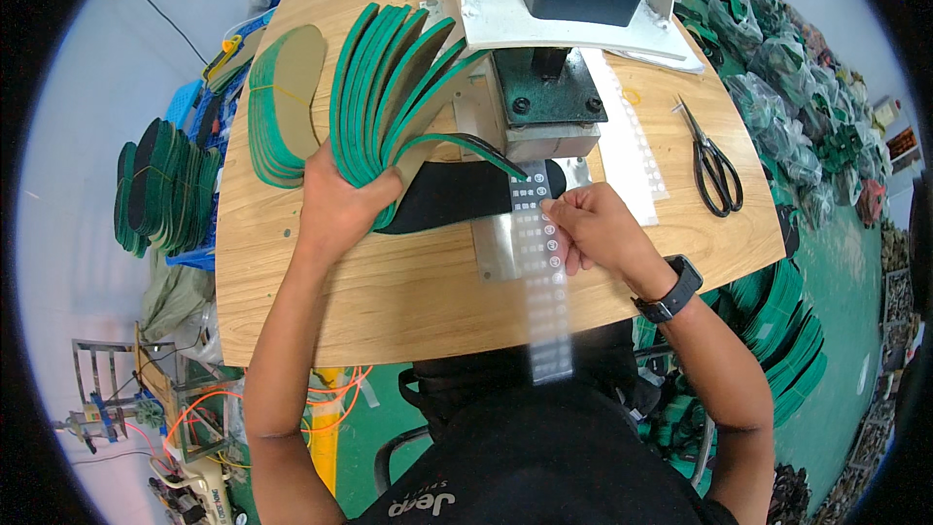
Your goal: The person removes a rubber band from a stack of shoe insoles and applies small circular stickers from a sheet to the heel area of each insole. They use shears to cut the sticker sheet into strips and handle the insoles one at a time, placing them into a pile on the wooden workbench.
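Left grip [340,194] clasps insole stack [362,107] — right grip [593,226] pinches clear strip [546,316] — black insole [455,196] between

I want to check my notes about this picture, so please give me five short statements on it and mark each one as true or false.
1. The left hand grips a fan of green-edged soles. True.
2. The scissors lie on the wooden table, to the right of the machine. True.
3. The right hand holds the scissors. False: it pinches a clear strip.
4. A dark watch sits on the right wrist. True.
5. The strip is plain, without any marks. False: it has white marks along it.
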`<state>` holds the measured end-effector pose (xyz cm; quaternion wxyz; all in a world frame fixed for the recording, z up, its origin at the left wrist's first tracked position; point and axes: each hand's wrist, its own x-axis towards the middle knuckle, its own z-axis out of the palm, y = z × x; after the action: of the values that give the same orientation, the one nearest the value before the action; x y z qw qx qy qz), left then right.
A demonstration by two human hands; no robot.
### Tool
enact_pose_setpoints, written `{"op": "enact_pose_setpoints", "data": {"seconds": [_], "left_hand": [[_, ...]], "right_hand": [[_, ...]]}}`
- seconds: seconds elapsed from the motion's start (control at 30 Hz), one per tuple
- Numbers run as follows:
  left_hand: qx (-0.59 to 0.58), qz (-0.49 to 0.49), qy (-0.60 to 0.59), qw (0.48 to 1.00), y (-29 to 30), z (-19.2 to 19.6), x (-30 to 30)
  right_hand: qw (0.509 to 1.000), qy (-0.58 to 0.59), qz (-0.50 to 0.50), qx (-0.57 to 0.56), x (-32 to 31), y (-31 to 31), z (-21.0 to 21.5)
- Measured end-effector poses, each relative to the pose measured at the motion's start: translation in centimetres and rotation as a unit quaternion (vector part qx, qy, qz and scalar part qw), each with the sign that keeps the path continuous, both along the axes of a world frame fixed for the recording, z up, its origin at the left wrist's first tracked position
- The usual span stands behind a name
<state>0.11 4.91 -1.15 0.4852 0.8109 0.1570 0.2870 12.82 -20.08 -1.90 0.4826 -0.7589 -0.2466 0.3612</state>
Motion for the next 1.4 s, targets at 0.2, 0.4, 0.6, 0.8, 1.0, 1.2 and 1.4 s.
{"op": "enact_pose_setpoints", "data": {"seconds": [0.2,0.4,0.6,0.8,1.0,1.2,1.4], "left_hand": [[0.027,-0.006,0.007,1.0,0.1,-0.1,0.0],[0.022,0.015,0.008,1.0,-0.1,0.0,-0.4],[0.019,0.022,-0.013,0.999,-0.2,-0.2,-0.3],[0.022,0.006,0.015,1.0,-0.8,0.4,-0.1],[0.046,0.005,0.011,0.999,-0.8,0.0,0.0],[0.046,-0.011,0.039,0.998,-0.3,-0.2,-0.4],[0.058,-0.022,0.067,0.996,-0.7,0.2,-1.9]], "right_hand": [[1.0,0.0,-0.019,0.018,0.0,-0.1,-0.6],[0.999,0.011,-0.032,0.035,-0.3,-0.1,0.0],[0.998,0.034,-0.028,0.035,0.0,-0.3,-0.2],[0.998,0.046,-0.053,-0.001,0.4,-0.2,-1.2],[0.997,0.048,-0.057,0.028,-1.0,-0.3,1.4],[0.995,0.058,-0.075,0.022,-1.0,-0.9,0.2],[0.995,-0.031,-0.018,0.09,-0.2,-2.1,-2.0]]}}
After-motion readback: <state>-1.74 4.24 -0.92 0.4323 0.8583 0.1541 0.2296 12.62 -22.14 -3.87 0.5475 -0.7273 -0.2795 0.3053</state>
